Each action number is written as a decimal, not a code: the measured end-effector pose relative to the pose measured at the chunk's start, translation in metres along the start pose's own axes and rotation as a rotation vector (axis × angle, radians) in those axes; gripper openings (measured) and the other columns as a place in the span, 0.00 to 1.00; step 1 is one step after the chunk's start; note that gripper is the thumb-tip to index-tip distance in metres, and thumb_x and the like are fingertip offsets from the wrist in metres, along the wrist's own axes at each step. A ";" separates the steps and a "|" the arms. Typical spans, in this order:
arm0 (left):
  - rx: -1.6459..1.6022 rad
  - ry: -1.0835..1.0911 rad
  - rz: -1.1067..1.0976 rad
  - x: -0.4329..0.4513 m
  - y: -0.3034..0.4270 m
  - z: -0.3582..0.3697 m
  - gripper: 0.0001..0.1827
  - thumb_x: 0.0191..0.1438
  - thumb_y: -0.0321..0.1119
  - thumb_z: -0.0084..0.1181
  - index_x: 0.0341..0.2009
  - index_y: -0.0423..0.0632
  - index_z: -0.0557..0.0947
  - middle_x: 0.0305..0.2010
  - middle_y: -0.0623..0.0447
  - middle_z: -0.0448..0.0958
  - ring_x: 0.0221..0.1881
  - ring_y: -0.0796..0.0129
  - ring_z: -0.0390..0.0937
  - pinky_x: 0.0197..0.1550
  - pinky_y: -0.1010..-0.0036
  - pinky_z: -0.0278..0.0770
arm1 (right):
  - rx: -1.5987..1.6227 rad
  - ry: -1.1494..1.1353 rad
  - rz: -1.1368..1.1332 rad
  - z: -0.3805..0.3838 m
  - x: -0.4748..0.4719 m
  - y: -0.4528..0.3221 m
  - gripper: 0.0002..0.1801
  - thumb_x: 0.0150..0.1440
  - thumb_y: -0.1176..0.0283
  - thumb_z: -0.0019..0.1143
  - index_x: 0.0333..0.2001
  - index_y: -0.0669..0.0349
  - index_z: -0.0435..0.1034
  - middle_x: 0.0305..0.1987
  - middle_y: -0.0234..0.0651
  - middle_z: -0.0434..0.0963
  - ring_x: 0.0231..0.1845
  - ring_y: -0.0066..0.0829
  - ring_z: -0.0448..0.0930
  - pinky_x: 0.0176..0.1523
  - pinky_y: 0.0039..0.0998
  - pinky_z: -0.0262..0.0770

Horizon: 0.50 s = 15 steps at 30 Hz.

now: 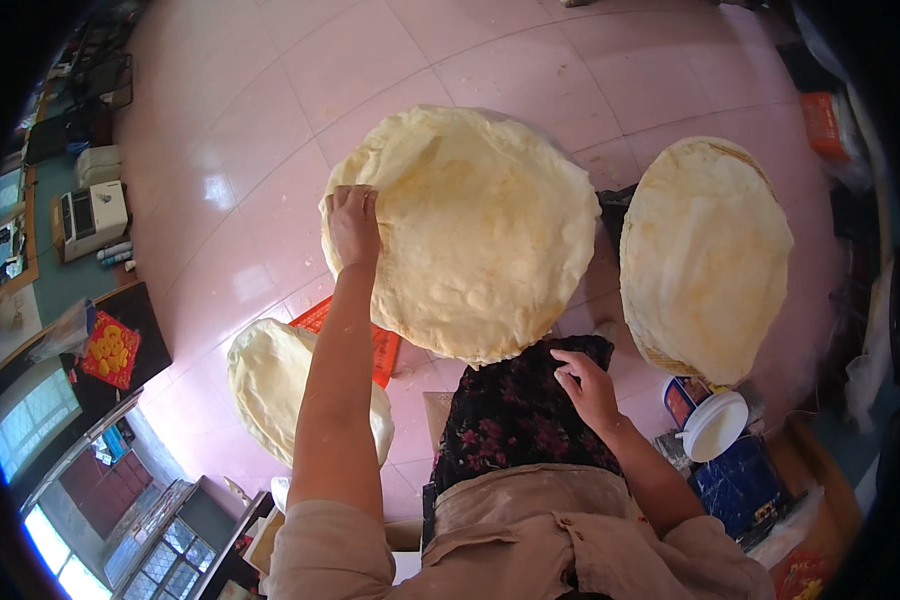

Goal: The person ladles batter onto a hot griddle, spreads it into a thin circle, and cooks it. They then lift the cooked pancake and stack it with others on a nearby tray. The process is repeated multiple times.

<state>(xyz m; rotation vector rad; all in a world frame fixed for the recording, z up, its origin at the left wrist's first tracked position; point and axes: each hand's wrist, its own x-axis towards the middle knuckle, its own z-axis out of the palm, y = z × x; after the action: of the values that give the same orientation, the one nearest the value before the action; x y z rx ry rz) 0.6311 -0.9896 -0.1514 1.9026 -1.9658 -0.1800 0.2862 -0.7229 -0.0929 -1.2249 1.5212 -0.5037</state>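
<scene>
A large, round, pale yellow sheet, which looks like dough, lies before me, with an uneven, wrinkled rim and browner patches in its middle. My left hand rests on its left part, knuckles up and fingers bent down. The fingertips are hidden, so I cannot tell whether they pinch the sheet or press on it. Just off the sheet's near right edge, over my dark floral-clad lap, hovers my right hand, with its fingers apart and nothing in them.
To the right, a similar sheet covers a woven tray. Another sheet lies at the left, beside an orange-red plastic crate. A bucket with a white lid stands at the near right. Pink floor tiles surround everything.
</scene>
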 end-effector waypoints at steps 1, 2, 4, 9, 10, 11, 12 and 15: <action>-0.196 -0.039 -0.126 0.003 0.004 -0.006 0.09 0.57 0.31 0.54 0.43 0.48 0.77 0.35 0.51 0.74 0.42 0.60 0.72 0.45 0.67 0.69 | 0.007 0.000 -0.001 0.001 0.003 -0.003 0.18 0.56 0.78 0.56 0.52 0.61 0.70 0.47 0.41 0.78 0.40 0.32 0.82 0.45 0.28 0.76; -0.388 -0.092 -0.262 0.006 0.011 -0.010 0.08 0.59 0.32 0.52 0.42 0.48 0.76 0.35 0.52 0.74 0.42 0.62 0.72 0.45 0.68 0.69 | 0.037 0.001 -0.012 0.002 0.005 -0.004 0.18 0.56 0.78 0.55 0.52 0.62 0.70 0.47 0.40 0.78 0.40 0.31 0.82 0.45 0.28 0.76; -0.597 -0.192 -0.448 0.007 0.026 -0.021 0.08 0.62 0.34 0.49 0.42 0.46 0.75 0.35 0.53 0.74 0.41 0.65 0.72 0.43 0.71 0.69 | 0.077 0.004 0.021 0.002 0.008 -0.006 0.17 0.57 0.78 0.54 0.52 0.62 0.70 0.47 0.40 0.78 0.42 0.31 0.82 0.47 0.28 0.77; -0.765 -0.248 -0.513 -0.012 0.075 -0.045 0.17 0.62 0.42 0.50 0.45 0.39 0.74 0.32 0.56 0.74 0.37 0.71 0.72 0.39 0.75 0.69 | 0.166 -0.055 0.097 -0.002 0.003 -0.002 0.16 0.59 0.78 0.51 0.52 0.63 0.69 0.47 0.40 0.79 0.45 0.28 0.81 0.50 0.27 0.76; -0.731 -0.376 -0.498 -0.009 0.081 -0.052 0.22 0.59 0.44 0.55 0.47 0.37 0.75 0.33 0.56 0.75 0.33 0.73 0.72 0.35 0.78 0.69 | 0.173 -0.054 0.081 -0.005 0.000 0.000 0.16 0.59 0.77 0.52 0.52 0.63 0.70 0.47 0.41 0.79 0.45 0.30 0.81 0.49 0.28 0.76; -0.782 -0.533 -0.577 -0.009 0.088 -0.060 0.22 0.58 0.44 0.56 0.47 0.38 0.75 0.35 0.55 0.75 0.34 0.73 0.72 0.35 0.78 0.69 | 0.197 -0.056 0.074 -0.007 -0.003 0.002 0.15 0.60 0.76 0.52 0.52 0.63 0.70 0.46 0.42 0.79 0.46 0.31 0.81 0.49 0.28 0.77; -0.828 -0.692 -0.655 -0.011 0.095 -0.072 0.22 0.57 0.44 0.58 0.47 0.39 0.76 0.37 0.54 0.75 0.34 0.74 0.72 0.35 0.78 0.69 | 0.183 -0.053 0.063 -0.011 -0.007 0.005 0.15 0.60 0.76 0.52 0.51 0.63 0.70 0.46 0.42 0.80 0.45 0.31 0.81 0.49 0.28 0.77; -1.009 -0.799 -0.826 -0.015 0.130 -0.101 0.21 0.56 0.39 0.58 0.50 0.40 0.75 0.45 0.51 0.76 0.40 0.71 0.76 0.41 0.75 0.75 | 0.206 -0.066 0.098 -0.023 -0.021 0.015 0.15 0.60 0.74 0.53 0.51 0.63 0.70 0.46 0.42 0.80 0.45 0.31 0.82 0.48 0.28 0.77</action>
<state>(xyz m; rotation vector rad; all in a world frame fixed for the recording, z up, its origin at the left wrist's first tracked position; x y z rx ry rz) 0.5470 -0.9485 -0.0149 1.8121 -0.8359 -1.9476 0.2569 -0.7046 -0.0879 -0.9947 1.4278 -0.5355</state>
